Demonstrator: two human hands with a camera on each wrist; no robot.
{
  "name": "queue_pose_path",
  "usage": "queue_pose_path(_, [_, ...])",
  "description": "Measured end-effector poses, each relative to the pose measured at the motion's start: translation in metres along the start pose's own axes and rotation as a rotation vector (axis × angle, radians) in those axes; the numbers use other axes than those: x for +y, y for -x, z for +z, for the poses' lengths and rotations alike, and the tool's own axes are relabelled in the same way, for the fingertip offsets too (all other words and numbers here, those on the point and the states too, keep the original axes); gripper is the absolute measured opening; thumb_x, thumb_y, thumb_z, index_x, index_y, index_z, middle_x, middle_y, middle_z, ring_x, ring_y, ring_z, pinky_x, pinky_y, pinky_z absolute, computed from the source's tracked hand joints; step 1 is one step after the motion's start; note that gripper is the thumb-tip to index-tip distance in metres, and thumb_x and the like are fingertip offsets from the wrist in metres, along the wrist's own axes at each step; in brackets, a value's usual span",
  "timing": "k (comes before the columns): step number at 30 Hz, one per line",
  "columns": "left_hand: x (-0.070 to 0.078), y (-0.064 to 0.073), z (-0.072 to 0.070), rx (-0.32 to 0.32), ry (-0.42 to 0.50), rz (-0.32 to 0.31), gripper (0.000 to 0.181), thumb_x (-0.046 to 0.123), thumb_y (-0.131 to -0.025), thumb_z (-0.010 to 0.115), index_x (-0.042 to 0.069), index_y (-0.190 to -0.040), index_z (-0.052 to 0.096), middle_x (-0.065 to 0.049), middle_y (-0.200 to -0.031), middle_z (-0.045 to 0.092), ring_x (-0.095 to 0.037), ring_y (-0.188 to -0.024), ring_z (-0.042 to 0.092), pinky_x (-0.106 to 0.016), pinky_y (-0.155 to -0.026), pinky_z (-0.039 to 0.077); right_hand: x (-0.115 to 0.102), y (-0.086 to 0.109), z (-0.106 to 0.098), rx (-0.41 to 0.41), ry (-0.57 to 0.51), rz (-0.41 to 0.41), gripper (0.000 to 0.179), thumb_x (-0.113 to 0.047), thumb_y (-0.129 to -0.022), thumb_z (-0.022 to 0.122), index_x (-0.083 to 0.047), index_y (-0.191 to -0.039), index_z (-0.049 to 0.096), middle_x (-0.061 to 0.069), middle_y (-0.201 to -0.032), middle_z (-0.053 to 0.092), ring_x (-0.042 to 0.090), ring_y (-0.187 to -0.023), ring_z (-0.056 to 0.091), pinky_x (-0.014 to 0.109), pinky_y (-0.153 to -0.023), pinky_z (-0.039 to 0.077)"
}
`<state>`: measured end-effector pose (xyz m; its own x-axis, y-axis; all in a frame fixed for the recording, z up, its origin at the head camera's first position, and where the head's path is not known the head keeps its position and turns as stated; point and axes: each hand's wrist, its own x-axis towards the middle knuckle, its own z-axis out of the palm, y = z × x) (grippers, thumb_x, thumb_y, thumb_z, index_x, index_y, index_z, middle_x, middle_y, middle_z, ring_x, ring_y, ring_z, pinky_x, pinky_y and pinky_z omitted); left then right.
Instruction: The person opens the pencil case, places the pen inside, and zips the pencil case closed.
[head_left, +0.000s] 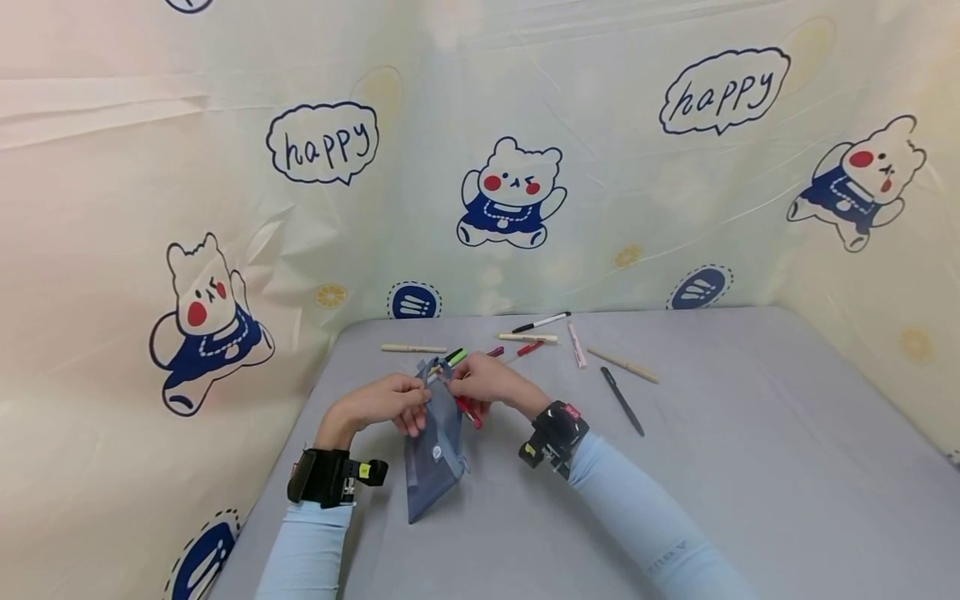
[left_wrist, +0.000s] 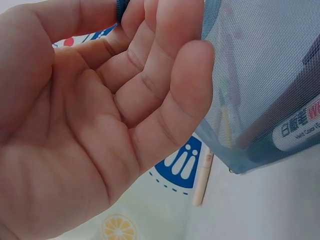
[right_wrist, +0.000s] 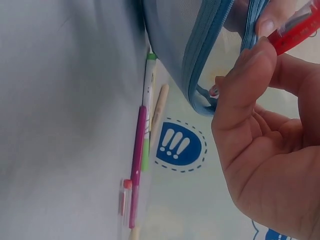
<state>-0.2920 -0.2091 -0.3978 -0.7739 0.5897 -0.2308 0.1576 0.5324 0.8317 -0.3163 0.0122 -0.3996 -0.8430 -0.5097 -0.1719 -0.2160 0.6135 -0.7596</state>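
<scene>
1. Pinching the zip edge of the blue mesh pouch (head_left: 435,479), the left hand (head_left: 386,402) has thumb and forefinger nearly together on it; its other fingers are loosely bent.
2. The right hand (head_left: 487,382) has its fingers curled around 1 red pen (right_wrist: 300,30), just beside the unzipped mouth of the pouch. Whether these fingers also touch the zip, I cannot tell.
3. The pouch is between the 2 hands, tilted, over the grey table (head_left: 750,433). If its lowest corner rests there, I cannot tell.
4. Through the mesh some pens are visible, 1 of them with a white label (left_wrist: 300,125).
5. On the table, well apart from the right hand, lies 1 dark grey pen (head_left: 622,402). Farther back lie 1 pink-and-white pen (head_left: 577,344) and 1 black-capped white pen (head_left: 542,322).
6. Behind the table hangs a pale curtain (head_left: 600,200), printed with 3 bears.
</scene>
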Motion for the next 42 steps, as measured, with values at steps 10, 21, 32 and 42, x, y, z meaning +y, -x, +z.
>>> queue_pose_path(10, [0.0, 0.002, -0.001, -0.001, 0.012, -0.005, 0.034, 0.018, -0.105, 0.04, -0.002, -0.086, 0.06, -0.01, -0.076, 0.069, -0.016, -0.061, 0.067, -0.053, -0.068, 0.058, -0.007, -0.004, 0.009, 0.003, -0.051, 0.009, 0.023, -0.02, -0.094, 0.061, -0.009, -0.076, 0.069, 0.003, -0.055, 0.061, 0.012, -0.042, 0.058, 0.04, -0.057, 0.059])
queue_pose_path(21, [0.0, 0.002, -0.002, 0.006, 0.004, 0.002, 0.032, 0.016, -0.105, 0.04, -0.002, -0.087, 0.06, -0.006, -0.075, 0.069, -0.016, -0.062, 0.067, -0.053, -0.068, 0.058, -0.004, -0.002, 0.005, -0.009, -0.152, 0.025, 0.03, -0.022, -0.096, 0.06, 0.006, -0.099, 0.069, 0.004, -0.058, 0.063, 0.012, -0.042, 0.057, 0.035, -0.051, 0.057])
queue_pose_path(32, [0.0, 0.003, -0.002, 0.007, 0.01, 0.003, 0.031, 0.017, -0.105, 0.042, -0.001, -0.087, 0.06, -0.006, -0.074, 0.069, -0.017, -0.061, 0.067, -0.051, -0.068, 0.059, 0.023, 0.019, -0.013, 0.025, -0.115, -0.024, 0.023, -0.027, -0.096, 0.06, -0.009, -0.083, 0.064, 0.003, -0.063, 0.06, 0.015, -0.046, 0.055, 0.023, -0.047, 0.051])
queue_pose_path(42, [0.002, 0.003, -0.003, 0.005, 0.001, 0.01, 0.031, 0.017, -0.105, 0.041, -0.002, -0.088, 0.059, -0.007, -0.075, 0.068, -0.018, -0.062, 0.067, -0.054, -0.069, 0.058, 0.04, 0.037, -0.036, 0.072, -0.026, -0.049, 0.02, -0.027, -0.098, 0.06, -0.01, -0.087, 0.064, 0.005, -0.067, 0.061, 0.018, -0.052, 0.058, 0.026, -0.051, 0.053])
